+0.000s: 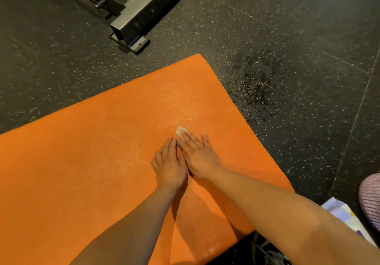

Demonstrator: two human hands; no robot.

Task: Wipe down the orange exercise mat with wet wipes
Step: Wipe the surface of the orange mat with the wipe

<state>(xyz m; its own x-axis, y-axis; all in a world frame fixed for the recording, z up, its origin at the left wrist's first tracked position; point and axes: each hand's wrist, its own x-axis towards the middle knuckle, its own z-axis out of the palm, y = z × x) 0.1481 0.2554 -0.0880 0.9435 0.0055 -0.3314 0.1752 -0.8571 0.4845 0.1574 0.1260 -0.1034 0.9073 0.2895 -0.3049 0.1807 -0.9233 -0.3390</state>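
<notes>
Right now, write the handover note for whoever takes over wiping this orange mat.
Left hand: flat on the orange exercise mat, fingers straight, no grip on anything, close beside the right hand.
Right hand: flat, straight fingers pressing a small white wet wipe onto the mat, toward its right side.
Done: a damp sheen shows just ahead of the hands and between the forearms near the bottom edge.
Left: the mat's left part looks matte, probably unwiped; work the wipe across it.
</notes>
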